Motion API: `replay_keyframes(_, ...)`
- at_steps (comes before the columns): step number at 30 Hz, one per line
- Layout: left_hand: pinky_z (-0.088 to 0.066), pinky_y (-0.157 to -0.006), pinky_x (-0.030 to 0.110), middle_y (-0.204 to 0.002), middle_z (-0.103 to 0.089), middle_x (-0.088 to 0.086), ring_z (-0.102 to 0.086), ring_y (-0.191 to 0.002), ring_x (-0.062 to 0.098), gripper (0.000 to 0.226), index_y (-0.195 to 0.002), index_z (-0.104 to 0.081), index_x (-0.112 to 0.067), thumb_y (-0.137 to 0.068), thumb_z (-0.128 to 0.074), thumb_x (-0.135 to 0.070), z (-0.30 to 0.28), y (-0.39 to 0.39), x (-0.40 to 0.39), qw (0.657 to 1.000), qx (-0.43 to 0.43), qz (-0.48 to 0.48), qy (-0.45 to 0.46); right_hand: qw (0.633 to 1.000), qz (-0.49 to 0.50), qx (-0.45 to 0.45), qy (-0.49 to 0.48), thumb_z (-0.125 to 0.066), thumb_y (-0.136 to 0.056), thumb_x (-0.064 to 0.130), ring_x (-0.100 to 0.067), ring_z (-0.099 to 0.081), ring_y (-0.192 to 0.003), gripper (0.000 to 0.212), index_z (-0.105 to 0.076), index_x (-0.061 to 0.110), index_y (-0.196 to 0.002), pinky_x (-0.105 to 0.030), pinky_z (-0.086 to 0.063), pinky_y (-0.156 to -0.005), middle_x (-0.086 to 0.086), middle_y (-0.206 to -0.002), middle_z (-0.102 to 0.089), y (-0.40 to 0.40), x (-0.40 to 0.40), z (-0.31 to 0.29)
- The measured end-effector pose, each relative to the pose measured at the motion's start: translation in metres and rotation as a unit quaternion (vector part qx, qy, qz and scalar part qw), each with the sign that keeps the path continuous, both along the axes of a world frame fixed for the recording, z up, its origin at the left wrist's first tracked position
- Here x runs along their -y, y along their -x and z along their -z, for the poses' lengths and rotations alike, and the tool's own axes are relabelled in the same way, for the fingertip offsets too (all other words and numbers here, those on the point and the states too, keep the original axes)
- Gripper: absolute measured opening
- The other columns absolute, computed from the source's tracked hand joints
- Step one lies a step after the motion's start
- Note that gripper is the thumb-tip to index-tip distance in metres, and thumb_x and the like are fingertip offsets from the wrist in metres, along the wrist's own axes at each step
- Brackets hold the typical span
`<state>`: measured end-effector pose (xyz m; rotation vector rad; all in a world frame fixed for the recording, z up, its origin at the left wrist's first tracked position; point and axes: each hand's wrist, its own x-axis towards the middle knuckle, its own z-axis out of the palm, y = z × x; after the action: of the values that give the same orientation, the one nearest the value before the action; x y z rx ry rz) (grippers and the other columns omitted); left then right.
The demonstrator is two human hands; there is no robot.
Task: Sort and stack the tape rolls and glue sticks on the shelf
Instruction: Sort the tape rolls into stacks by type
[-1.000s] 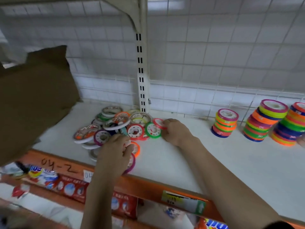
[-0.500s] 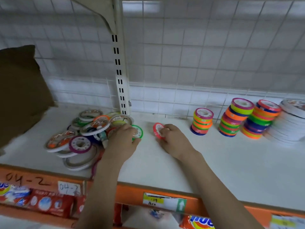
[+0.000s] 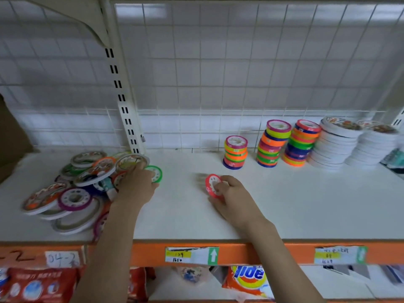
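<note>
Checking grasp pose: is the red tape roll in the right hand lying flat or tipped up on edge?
Tipped up. The small red plastic tape roll shows its white face toward the camera, pinched by the right hand above the white shelf.

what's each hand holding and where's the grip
Right hand pinches a red tape roll by its rim. Left hand grips a green tape roll at its edge.

Orange detergent bag point(image 3: 248, 279) and red packets point(image 3: 39, 285) are lying beneath the shelf's front edge, where price labels point(image 3: 192, 255) are sticking; cardboard point(image 3: 11, 136) is leaning at its left end.
</note>
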<state>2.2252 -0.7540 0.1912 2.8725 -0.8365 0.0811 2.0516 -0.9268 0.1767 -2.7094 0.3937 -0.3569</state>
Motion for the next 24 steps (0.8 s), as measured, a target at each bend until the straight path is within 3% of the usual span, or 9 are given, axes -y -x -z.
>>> replay_keyframes(5,-0.033,-0.105,0.036,-0.148,-0.027,0.008,-0.032,-0.132,0.027,0.042,-0.132,-0.051,-0.009,-0.095,-0.05,-0.028,-0.004,0.021,0.017,0.997,-0.015,0.036,0.069,0.999,0.032,0.016,-0.006,-0.057,-0.091,0.029,-0.021,-0.039,-0.127,0.042,-0.053,0.01,-0.127,-0.021,-0.031,-0.102,-0.007,-0.138,-0.041,0.022,0.009,0.0)
replay_keyframes(12,-0.038,-0.099,0.043,-0.133,-0.047,0.019,-0.046,-0.116,0.038,0.031,-0.111,-0.064,0.003,-0.086,-0.064,-0.015,-0.036,0.053,0.095,0.973,0.045,0.15,0.17,0.995,0.097,0.01,-0.008,-0.056,-0.091,0.031,-0.021,-0.034,-0.132,0.045,-0.051,0.011,-0.13,-0.021,-0.03,-0.104,-0.007,-0.143,-0.035,0.066,0.048,-0.007)
replay_keyframes(18,-0.036,-0.1,0.039,-0.138,-0.042,0.012,-0.041,-0.123,0.031,0.035,-0.122,-0.059,-0.004,-0.091,-0.057,-0.02,-0.068,0.057,0.167,0.97,0.053,0.196,0.135,0.989,0.148,-0.003,0.008,-0.055,-0.09,0.042,-0.017,-0.027,-0.137,0.051,-0.05,0.012,-0.131,-0.02,-0.03,-0.104,-0.005,-0.148,-0.028,0.1,0.089,-0.014)
replay_keyframes(24,-0.04,-0.089,0.036,-0.127,-0.048,0.009,-0.047,-0.114,0.028,0.032,-0.118,-0.059,-0.008,-0.09,-0.054,-0.023,-0.071,0.046,0.201,0.984,0.037,0.17,0.04,0.986,0.166,-0.003,0.001,-0.057,-0.088,0.045,-0.019,-0.036,-0.13,0.051,-0.055,0.008,-0.123,-0.022,-0.035,-0.098,-0.005,-0.14,-0.037,0.117,0.115,-0.017)
